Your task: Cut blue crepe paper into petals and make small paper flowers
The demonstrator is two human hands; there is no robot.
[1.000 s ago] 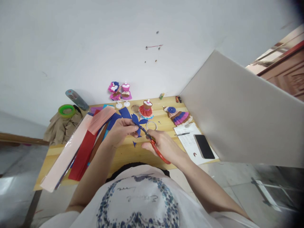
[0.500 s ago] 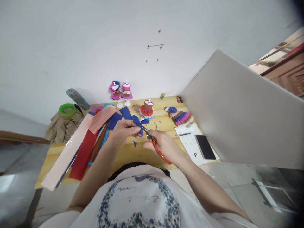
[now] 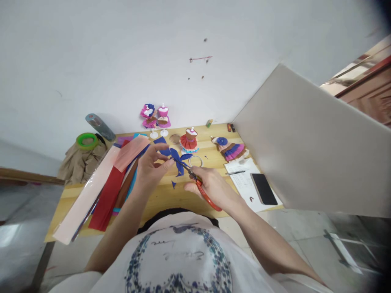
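Observation:
My left hand (image 3: pixel 149 169) pinches a piece of blue crepe paper (image 3: pixel 176 156) above the wooden table (image 3: pixel 166 197), with the other fingers spread. My right hand (image 3: pixel 210 185) grips red-handled scissors (image 3: pixel 200 188), and their blades reach into the blue paper. A small blue offcut (image 3: pixel 173 184) lies on the table just below the paper. A roll of clear tape (image 3: pixel 194 161) sits right behind the scissors.
Long sheets of pink, red and blue paper (image 3: pixel 100 191) lie at the left. Small paper-dressed figures (image 3: pixel 188 141) stand at the back. A printed sheet (image 3: pixel 244 183) with a pen and a black phone (image 3: pixel 262 188) lies right, beside a large white board (image 3: pixel 305 142). A green tape ring (image 3: pixel 86 140) rests far left.
My left hand has shifted its hold on the blue paper, spreading its fingers. The scissors stay in the paper, and the view has barely moved.

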